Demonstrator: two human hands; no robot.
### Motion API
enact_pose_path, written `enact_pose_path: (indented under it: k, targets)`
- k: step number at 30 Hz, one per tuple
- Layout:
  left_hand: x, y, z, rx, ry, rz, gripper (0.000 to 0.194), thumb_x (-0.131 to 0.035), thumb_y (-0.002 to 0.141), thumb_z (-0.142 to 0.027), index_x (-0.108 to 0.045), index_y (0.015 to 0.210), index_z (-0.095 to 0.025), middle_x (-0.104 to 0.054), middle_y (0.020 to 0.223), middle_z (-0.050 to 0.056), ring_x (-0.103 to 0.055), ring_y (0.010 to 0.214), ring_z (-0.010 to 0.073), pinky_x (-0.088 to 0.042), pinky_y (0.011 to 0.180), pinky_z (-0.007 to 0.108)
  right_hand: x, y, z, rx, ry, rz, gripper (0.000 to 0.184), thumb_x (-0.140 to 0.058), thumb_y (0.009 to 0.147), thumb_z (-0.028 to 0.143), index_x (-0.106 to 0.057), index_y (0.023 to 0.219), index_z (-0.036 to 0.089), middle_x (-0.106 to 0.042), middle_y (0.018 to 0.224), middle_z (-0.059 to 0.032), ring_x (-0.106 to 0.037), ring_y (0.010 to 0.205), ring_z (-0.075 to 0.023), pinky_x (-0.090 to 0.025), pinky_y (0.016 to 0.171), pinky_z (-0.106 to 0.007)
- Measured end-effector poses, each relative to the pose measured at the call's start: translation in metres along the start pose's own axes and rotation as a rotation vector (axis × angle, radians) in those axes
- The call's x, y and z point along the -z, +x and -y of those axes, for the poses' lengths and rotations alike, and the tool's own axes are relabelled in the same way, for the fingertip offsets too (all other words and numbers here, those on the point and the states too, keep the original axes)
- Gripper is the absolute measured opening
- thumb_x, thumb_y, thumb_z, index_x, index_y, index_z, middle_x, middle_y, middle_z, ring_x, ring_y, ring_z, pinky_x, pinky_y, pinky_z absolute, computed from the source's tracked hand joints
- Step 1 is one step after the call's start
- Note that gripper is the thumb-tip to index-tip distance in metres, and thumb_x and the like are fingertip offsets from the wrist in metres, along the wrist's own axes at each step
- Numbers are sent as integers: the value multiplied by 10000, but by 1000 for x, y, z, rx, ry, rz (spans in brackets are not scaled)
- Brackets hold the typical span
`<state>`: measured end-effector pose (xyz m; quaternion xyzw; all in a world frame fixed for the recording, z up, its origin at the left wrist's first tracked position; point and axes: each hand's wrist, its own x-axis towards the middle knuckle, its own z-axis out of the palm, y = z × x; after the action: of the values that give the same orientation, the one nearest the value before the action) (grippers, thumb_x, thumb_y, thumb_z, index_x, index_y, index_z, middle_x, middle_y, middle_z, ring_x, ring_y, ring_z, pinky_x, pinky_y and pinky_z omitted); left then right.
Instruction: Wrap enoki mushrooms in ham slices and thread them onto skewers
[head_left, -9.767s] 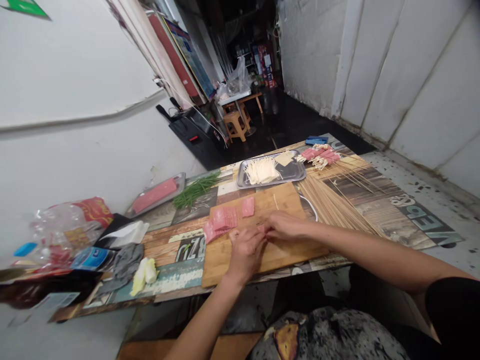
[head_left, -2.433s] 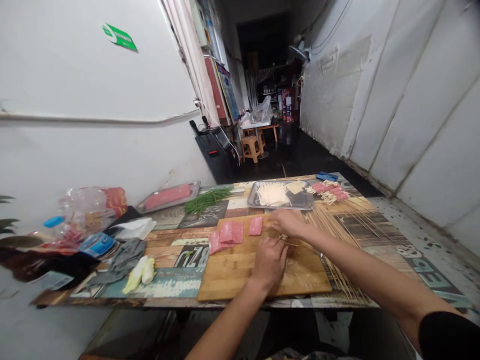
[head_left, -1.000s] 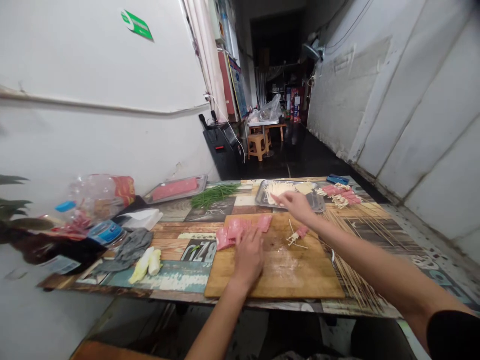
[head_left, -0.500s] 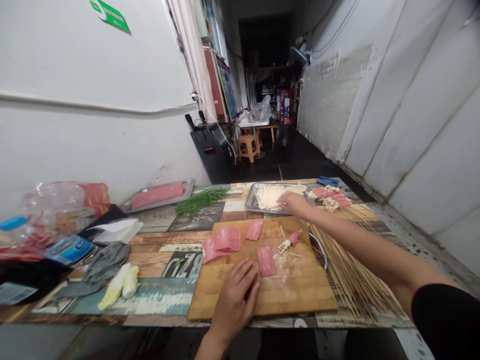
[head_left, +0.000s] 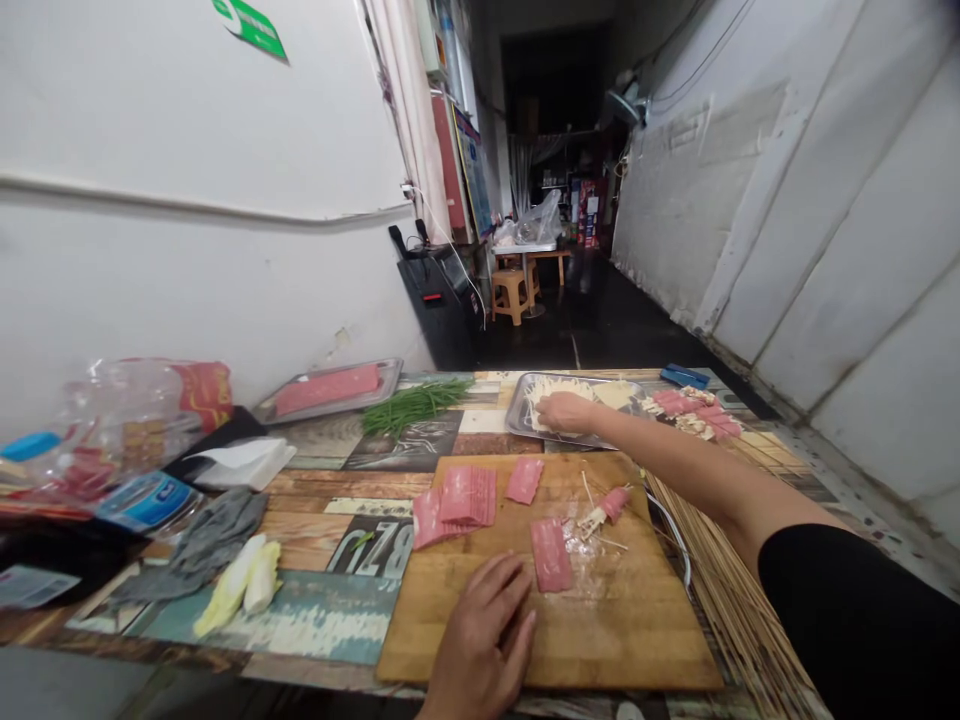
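My left hand [head_left: 484,635] lies on the wooden cutting board [head_left: 622,630] near its front edge, fingers extended and holding nothing. Just right of its fingertips is a single thin slice of pink meat [head_left: 551,555]. A stack of meat slices [head_left: 466,497] and another slice [head_left: 525,480] sit farther back. On the board's right side lies a meat roll [head_left: 615,503] with enoki strands sticking out. My right hand [head_left: 566,411] reaches into a metal tray [head_left: 517,425], its fingers closed among white enoki mushrooms [head_left: 547,390]; the fingertips are partly hidden.
Finished-looking rolls [head_left: 694,410] lie right of the tray, near a blue object [head_left: 684,376]. Bamboo skewers [head_left: 720,590] run along the right. Green chives [head_left: 412,405], a tray of meat [head_left: 330,390], cabbage leaves [head_left: 259,580], a grey cloth [head_left: 217,540] and plastic packaging [head_left: 142,400] occupy the left.
My right hand has moved left within the tray, further over the enoki mushrooms. My left hand stays on the board. The view has shifted slightly.
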<state>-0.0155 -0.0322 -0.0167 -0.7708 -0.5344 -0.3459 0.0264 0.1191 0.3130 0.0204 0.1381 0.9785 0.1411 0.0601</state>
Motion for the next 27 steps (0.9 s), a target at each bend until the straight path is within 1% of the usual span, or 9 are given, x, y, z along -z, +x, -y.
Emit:
enact_pose_path:
  k: [6, 12, 15, 17, 19, 21, 22, 24, 27]
  targets:
    - [1, 4, -2, 2, -18, 17, 344, -550, 852, -162, -583, 1194, -190, -641, 1178, 108, -583, 1134, 221, -535, 953, 383, -3, 1, 0, 1, -17, 12, 232, -460, 909, 206, -675, 865, 130, -625, 975, -115, -554, 903, -207, -359, 703, -282]
    - [0, 3, -3, 10, -42, -46, 334, -545, 851, -156, -601, 1176, -208, -653, 1163, 105, -597, 1120, 216, -536, 949, 376, -4, 5, 0, 7, 5, 24, 215, -460, 900, 168, -669, 902, 119, -630, 978, -127, -564, 898, -196, -371, 701, -271]
    - [7, 13, 1, 21, -66, -57, 344, -544, 859, -174, -600, 1193, -233, -661, 1163, 86, -603, 1116, 205, -532, 950, 370, -6, 5, 1, 19, 22, 23, 192, -487, 881, 158, -671, 925, 128, -636, 976, -123, -572, 885, -195, -373, 681, -263]
    - [14, 32, 8, 34, -72, -52, 337, -539, 868, -185, -605, 1194, -236, -668, 1156, 76, -606, 1109, 199, -519, 962, 373, -7, 6, 2, 20, 39, 21, 179, -504, 861, 143, -678, 901, 127, -641, 959, -120, -579, 867, -196, -373, 665, -259]
    - [19, 60, 19, 65, -79, -52, 317, -513, 881, -181, -617, 1179, -212, -676, 1137, 78, -615, 1082, 193, -499, 976, 374, -8, 8, 3, 19, 64, 14, 172, -513, 846, 129, -684, 868, 124, -647, 943, -116, -584, 849, -194, -373, 656, -256]
    - [16, 93, 32, 105, -105, 24, 302, -500, 876, -173, -645, 1140, -193, -684, 1120, 79, -624, 1048, 192, -491, 969, 359, -8, 9, 3, 10, 95, -3, 172, -515, 839, 123, -687, 844, 120, -651, 927, -113, -586, 835, -190, -374, 653, -252]
    - [11, 110, 40, 138, -101, 66, 307, -498, 866, -160, -653, 1130, -183, -680, 1133, 84, -619, 1055, 199, -479, 977, 359, -8, 10, 3, 0, 113, -16, 171, -517, 835, 121, -687, 835, 116, -653, 916, -112, -587, 827, -187, -374, 654, -250]
    - [-6, 142, 55, 231, -57, 106, 318, -482, 836, -112, -678, 1083, -155, -680, 1137, 94, -613, 1063, 215, -457, 988, 354, -9, 9, 1, -34, 150, -53, 171, -517, 828, 121, -688, 838, 111, -653, 904, -111, -585, 815, -182, -378, 666, -248]
    - [-42, 179, 76, 328, -5, 226, 322, -457, 848, -114, -687, 1067, -161, -688, 1114, 87, -611, 1045, 207, -443, 967, 313, -10, 5, -4, -93, 211, -132, 179, -514, 825, 130, -686, 873, 113, -652, 927, -102, -580, 822, -172, -385, 709, -243]
